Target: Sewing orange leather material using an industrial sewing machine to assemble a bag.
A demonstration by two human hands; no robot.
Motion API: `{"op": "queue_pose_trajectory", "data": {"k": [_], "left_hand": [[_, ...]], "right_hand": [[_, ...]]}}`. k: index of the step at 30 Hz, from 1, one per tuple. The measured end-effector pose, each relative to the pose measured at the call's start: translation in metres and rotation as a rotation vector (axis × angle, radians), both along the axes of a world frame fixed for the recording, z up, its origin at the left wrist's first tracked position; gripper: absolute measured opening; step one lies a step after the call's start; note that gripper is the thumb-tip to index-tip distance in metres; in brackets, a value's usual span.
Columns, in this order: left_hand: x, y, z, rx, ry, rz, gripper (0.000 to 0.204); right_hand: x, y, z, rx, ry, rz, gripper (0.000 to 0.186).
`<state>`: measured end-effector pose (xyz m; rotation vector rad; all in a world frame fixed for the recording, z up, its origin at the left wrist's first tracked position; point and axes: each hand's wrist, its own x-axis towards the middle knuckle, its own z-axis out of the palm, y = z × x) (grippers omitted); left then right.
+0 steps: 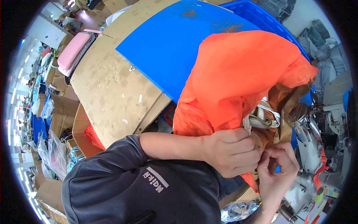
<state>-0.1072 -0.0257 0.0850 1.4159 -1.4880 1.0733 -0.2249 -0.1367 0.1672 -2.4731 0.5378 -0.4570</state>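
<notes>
A large orange fabric piece point(227, 78) with a brown inner side is bunched up in front of me, draped over the table's near right part. Off-white webbing straps point(261, 120) show in its opening, beside a brown fabric strip point(285, 121). My left hand point(235, 152) is closed in a fist on the gathered lower edge of the orange piece. Right beside it, my right hand point(279, 164) pinches the brown edge between thumb and fingers. The fingertips of both hands nearly meet, and what lies between them is partly hidden.
Under the orange piece lies a blue sheet point(164, 48) on a brown board point(108, 86). A pink case point(74, 52) sits at the far left. Sewing-machine-like equipment point(311, 149) stands at right, near a red strap point(318, 175). A blue crate point(257, 11) is behind; cardboard boxes point(61, 112) line the left.
</notes>
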Motion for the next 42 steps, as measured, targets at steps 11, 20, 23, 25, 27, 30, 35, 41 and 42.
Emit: {"op": "queue_pose_trajectory", "data": {"k": [11,20,23,25,27,30,35,41,42], "left_hand": [[0.004,0.000,-0.001,-0.022,-0.017,0.014,0.016],[0.005,0.001,0.005,0.017,-0.005,-0.005,0.017],[0.005,-0.001,-0.001,-0.049,-0.016,0.004,0.017],[0.003,0.000,-0.005,-0.046,-0.042,0.031,0.010],[0.003,0.002,-0.008,-0.048,-0.036,0.029,0.010],[0.002,0.004,-0.010,-0.073,-0.023,0.013,0.010],[0.003,0.004,-0.011,-0.141,-0.025,0.013,0.014],[0.001,0.001,-0.012,-0.165,-0.049,0.002,0.018],[-0.001,0.001,-0.012,-0.144,-0.038,-0.022,0.018]], "right_hand": [[-0.004,-0.010,-0.027,0.482,-0.209,0.051,0.009],[-0.006,-0.014,-0.038,1.016,-0.357,0.090,0.020],[-0.006,-0.018,-0.029,1.147,-0.391,0.174,0.020],[-0.004,-0.010,-0.022,0.938,-0.247,0.028,0.019],[0.005,0.004,-0.017,0.812,-0.062,-0.123,0.016],[-0.006,-0.010,-0.024,0.892,0.012,0.002,0.021],[-0.003,-0.002,-0.029,1.140,-0.177,-0.070,0.024],[-0.007,-0.003,-0.029,0.900,-0.069,-0.085,0.029],[-0.006,-0.004,-0.028,0.861,-0.019,-0.061,0.030]]}}
